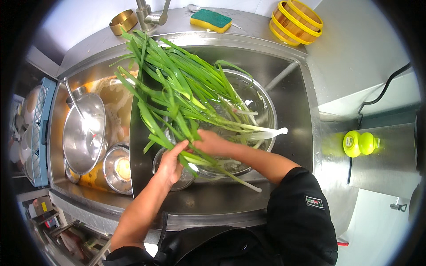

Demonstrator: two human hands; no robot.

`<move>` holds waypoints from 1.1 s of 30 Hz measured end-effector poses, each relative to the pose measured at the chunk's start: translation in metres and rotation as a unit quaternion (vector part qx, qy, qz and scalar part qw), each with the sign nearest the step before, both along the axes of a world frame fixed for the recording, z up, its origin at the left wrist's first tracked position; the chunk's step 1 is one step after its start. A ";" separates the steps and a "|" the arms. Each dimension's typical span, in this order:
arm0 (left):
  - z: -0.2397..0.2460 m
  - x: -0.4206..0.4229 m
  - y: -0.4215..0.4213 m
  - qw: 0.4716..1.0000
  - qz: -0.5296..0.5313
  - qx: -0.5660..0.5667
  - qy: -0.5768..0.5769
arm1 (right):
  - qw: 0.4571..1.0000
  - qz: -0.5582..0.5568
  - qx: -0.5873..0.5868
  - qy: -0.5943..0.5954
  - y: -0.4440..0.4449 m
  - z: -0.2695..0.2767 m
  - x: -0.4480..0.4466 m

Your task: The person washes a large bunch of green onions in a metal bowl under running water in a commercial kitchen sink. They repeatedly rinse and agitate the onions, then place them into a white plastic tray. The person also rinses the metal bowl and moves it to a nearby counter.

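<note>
Long green stalks with white ends, likely leeks or garlic greens point(179, 79), lie across a large steel bowl point(273, 116) in the right sink basin. Their leaves reach over the divider at the left. My left hand point(173, 163) grips some of the stalks near the bowl's front left. Close beside it, my right hand point(211, 143) is closed around the same stalks, its fingertips partly hidden by leaves. One stalk with a white tip point(254, 189) sticks out below my right forearm. Under my left hand sits a smaller metal bowl point(183, 184), mostly covered.
The left basin has murky orange water point(116, 99), a large steel bowl point(83, 133) with a ladle and a smaller bowl point(116, 179). A faucet point(151, 16), a sponge point(211, 20) and bamboo steamers point(296, 23) stand on the back ledge. A green bottle point(359, 143) is at right.
</note>
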State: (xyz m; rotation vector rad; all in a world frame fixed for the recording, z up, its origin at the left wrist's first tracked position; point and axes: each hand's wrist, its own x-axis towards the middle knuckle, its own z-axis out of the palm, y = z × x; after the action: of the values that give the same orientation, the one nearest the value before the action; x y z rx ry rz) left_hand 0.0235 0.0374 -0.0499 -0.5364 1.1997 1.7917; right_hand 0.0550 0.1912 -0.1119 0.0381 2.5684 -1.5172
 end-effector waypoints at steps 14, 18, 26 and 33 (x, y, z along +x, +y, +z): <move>-0.025 -0.015 -0.012 0.999 -0.014 0.029 -0.023 | 0.997 -0.014 0.081 0.010 0.033 0.025 0.019; -0.003 -0.014 0.008 0.998 0.029 0.026 -0.047 | 0.960 0.179 0.208 0.058 -0.004 0.043 0.030; -0.007 -0.016 -0.019 0.999 0.025 -0.006 0.037 | 0.990 0.106 0.011 0.095 0.036 0.033 0.040; 0.018 -0.017 -0.024 0.999 0.019 -0.007 0.040 | 0.958 0.090 0.272 -0.022 0.055 -0.042 0.023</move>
State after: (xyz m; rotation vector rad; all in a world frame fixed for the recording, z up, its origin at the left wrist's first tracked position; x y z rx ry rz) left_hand 0.0061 0.0137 -0.0320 -0.5031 1.2652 1.8521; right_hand 0.0782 0.2464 -0.1538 -0.0925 2.7763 -0.7094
